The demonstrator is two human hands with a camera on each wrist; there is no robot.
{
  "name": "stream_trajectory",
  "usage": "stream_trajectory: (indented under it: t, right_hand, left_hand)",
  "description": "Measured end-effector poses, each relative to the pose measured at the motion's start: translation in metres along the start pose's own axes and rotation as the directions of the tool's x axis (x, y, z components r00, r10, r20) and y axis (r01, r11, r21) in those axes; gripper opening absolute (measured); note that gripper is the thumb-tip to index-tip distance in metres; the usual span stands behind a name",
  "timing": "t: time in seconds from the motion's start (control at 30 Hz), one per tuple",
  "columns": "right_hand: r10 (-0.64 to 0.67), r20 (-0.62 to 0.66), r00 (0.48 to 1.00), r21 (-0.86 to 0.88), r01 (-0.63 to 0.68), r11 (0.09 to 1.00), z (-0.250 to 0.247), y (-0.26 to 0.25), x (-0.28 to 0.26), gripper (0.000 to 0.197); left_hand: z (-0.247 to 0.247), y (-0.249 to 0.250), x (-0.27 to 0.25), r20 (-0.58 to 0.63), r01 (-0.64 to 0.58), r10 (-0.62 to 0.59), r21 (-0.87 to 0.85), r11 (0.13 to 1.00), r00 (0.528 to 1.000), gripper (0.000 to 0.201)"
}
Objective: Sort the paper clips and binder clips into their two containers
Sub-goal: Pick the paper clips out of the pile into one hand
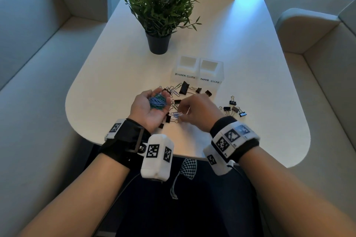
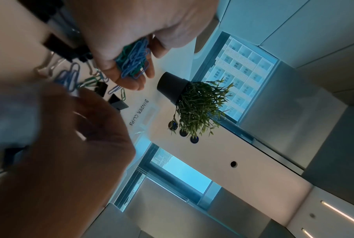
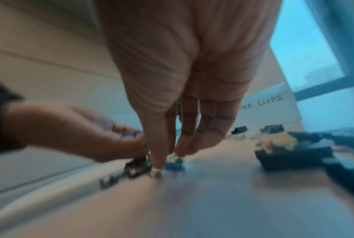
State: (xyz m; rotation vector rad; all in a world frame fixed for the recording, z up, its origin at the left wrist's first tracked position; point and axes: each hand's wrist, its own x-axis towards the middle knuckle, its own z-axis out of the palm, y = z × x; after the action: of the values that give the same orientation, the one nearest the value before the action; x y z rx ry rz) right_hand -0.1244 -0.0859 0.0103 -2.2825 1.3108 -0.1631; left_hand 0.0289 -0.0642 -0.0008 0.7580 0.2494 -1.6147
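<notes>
White table (image 1: 250, 82) carries two labelled containers (image 1: 196, 73) side by side near a plant (image 1: 159, 5); loose clips (image 1: 183, 90) lie scattered before them; left hand (image 1: 150, 107), palm up, cups paper clips (image 1: 158, 102); right hand (image 1: 198, 111) reaches fingertips down at a blue clip (image 1: 176, 114), grip unclear.

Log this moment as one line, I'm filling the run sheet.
left hand: cups paper clips | right hand: reaching for blue clip on table

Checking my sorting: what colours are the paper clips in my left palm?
Blue and green paper clips, clearest in the head view.
</notes>
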Motion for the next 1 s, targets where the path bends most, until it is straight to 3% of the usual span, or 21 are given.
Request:
stream_trajectory:
  t: [0.1, 0.33, 0.63, 1.0]
  right_hand:
    - [-0.013, 0.015, 1.000, -0.070, 0.014, 0.997, 0.008, -0.001, 0.000, 0.005]
    - [-0.053, 0.036, 0.998, -0.233, 0.060, 0.971, 0.006, 0.000, 0.004, 0.013]
    - [0.091, 0.041, 0.995, -0.165, -0.083, 0.983, 0.003, 0.007, 0.005, 0.017]
    - [0.076, -0.005, 0.997, -0.073, -0.077, 0.994, -0.007, 0.008, 0.006, 0.004]
  left_hand:
    - [0.001, 0.004, -0.002, -0.008, -0.001, 0.001, -0.006, 1.000, 1.000, 0.034]
    - [0.002, 0.002, 0.001, -0.017, -0.003, 0.003, 0.003, 1.000, 1.000, 0.032]
    - [0.001, 0.001, 0.000, -0.022, -0.010, 0.011, 0.011, 1.000, 1.000, 0.030]
    - [0.002, -0.004, 0.000, -0.010, -0.037, 0.037, 0.059, 0.998, 0.999, 0.030]
